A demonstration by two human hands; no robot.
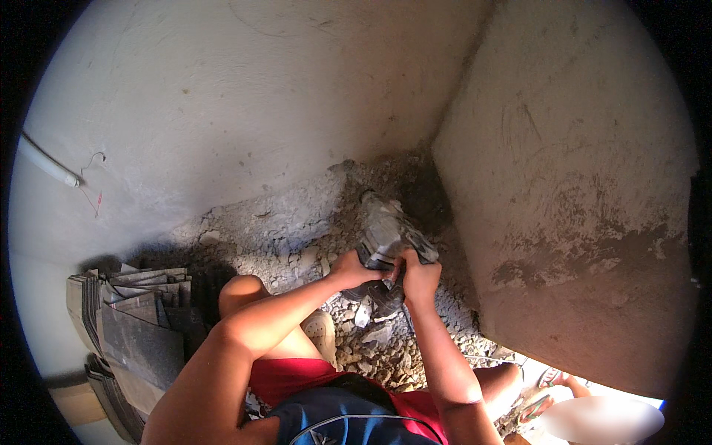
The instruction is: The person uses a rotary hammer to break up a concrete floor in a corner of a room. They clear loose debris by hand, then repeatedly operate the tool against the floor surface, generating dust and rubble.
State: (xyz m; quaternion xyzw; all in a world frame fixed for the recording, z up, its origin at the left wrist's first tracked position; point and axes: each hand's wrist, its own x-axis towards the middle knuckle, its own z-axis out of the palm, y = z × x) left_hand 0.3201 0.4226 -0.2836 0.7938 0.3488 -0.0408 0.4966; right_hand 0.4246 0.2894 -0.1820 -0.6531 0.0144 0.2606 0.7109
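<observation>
Tool (384, 231): one, power type, grey, dust-coated; just right of the middle of the view, above rubble, narrow end toward 11 o'clock. Clock directions below are taken from it.

Left hand (356, 271): at 7 o'clock, closed on the tool's near side; most fingers hidden.

Right hand (420, 279): at 5 o'clock, curled around the tool's rear; fingertip closure cannot be told.

Rubble (371, 360): loose, grey and tan, under and around the tool.

Clog (320, 334): cream, at 7 o'clock, on rubble.

Tiles (141, 337): stacked on edge, grey, at 8 o'clock.

Pipe (49, 160): white, between 9 and 10 o'clock, at the left wall (282, 81).

Right wall (578, 148): stained, at 2 o'clock.

Sandal (535, 408): on another person's foot, near 5 o'clock.
</observation>
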